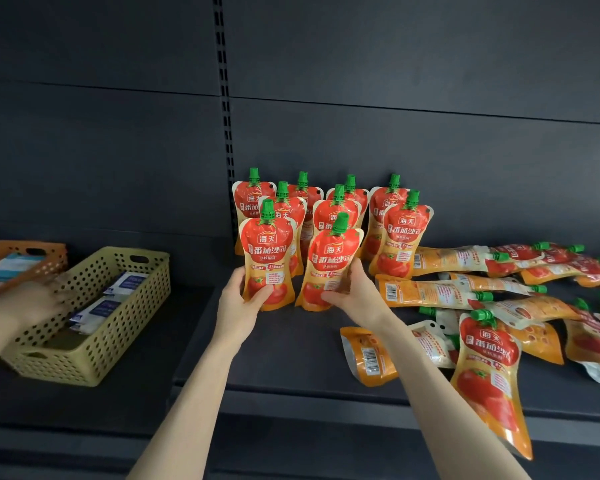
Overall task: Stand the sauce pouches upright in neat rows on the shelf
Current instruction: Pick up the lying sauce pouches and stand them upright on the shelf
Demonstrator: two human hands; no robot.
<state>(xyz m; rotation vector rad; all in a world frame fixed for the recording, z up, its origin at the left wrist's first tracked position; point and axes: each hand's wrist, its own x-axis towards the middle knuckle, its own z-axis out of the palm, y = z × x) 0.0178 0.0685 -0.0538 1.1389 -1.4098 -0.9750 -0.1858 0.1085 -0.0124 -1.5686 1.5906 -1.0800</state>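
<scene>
Standing pouches sit in rows at the back of the shelf, and two more are joining the front. Left hand curls round the bottom of the left pouch, and right hand grips the tilted right pouch. Holding low probably helps the bases settle flat. The pile lying flat on the right isn't stood up yet.
</scene>
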